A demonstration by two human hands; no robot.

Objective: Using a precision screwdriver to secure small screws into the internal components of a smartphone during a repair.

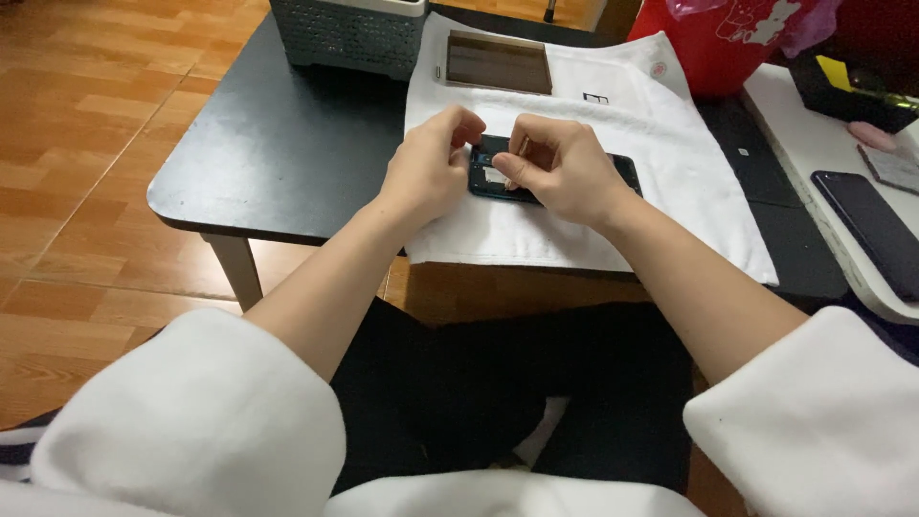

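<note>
An opened dark phone body lies on a white cloth spread over a low black table. My left hand rests on the phone's left end, fingers curled over its edge. My right hand covers the phone's middle and right part and pinches a thin tool, its tip over the phone's inside. A small pale part shows inside the phone between my hands.
A brown flat panel and a tiny dark part lie farther back on the cloth. A grey perforated basket stands at the table's back. Right: a red bag, a second phone, a white table edge.
</note>
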